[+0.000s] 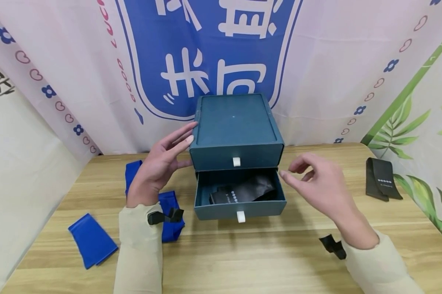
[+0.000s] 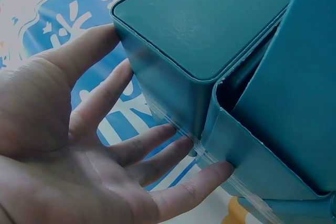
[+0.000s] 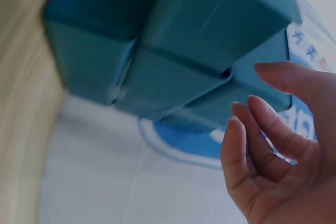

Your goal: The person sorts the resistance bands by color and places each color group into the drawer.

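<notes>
A dark teal two-drawer box (image 1: 235,120) stands on the wooden table, its upper drawer (image 1: 213,157) closed and its lower drawer (image 1: 218,212) pulled out. Inside the lower drawer lies a folded black band (image 1: 259,188) with pale print. My left hand (image 1: 158,165) touches the box's left side with spread, fairly straight fingers; in the left wrist view the fingertips (image 2: 223,170) meet the teal wall. To the right of the open drawer, my right hand (image 1: 321,183) hovers with loosely bent fingers and holds nothing. In the right wrist view a gap separates the thumb (image 3: 283,77) from the other fingers.
A folded blue band (image 1: 92,241) lies at the table's left. Another blue band (image 1: 172,230) lies partly hidden under my left forearm. Towards the right edge rests a second black band (image 1: 382,179). A printed curtain (image 1: 316,81) hangs behind the box.
</notes>
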The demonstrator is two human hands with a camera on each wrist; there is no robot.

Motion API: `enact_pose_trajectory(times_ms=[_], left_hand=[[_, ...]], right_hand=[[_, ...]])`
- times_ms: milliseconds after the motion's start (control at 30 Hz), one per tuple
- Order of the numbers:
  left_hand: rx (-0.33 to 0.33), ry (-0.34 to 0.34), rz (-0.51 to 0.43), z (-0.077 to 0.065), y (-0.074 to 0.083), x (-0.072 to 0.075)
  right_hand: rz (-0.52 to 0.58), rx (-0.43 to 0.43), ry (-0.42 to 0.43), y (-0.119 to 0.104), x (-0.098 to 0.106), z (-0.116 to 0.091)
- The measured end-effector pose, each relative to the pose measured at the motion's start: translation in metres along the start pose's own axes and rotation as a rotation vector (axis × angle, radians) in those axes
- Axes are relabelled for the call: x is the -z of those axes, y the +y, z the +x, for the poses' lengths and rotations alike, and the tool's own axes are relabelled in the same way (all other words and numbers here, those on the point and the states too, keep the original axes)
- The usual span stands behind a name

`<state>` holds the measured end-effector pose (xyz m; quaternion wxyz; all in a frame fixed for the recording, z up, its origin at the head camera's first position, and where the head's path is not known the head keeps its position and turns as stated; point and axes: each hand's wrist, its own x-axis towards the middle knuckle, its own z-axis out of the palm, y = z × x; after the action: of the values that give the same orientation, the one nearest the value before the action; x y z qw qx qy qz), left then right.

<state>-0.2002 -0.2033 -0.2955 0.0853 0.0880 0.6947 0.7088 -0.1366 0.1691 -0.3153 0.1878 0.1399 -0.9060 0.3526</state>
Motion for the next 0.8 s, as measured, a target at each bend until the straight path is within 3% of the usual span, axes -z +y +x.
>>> enact_pose_trajectory(times_ms=[300,500,800], left_hand=[[-0.008,-0.001,-0.005,0.0,-0.001,0.0],[-0.009,-0.005,-0.006,-0.002,-0.002,0.0],[-0.028,0.028,-0.016,0.0,0.0,-0.004]], right_hand=[[-0.024,-0.202,-0.065,0.059,0.033,-0.007],[-0.031,-0.337,-0.054,0.098,0.055,-0.007],[0.357,-0.494,0.02,0.157,0.061,0.006]])
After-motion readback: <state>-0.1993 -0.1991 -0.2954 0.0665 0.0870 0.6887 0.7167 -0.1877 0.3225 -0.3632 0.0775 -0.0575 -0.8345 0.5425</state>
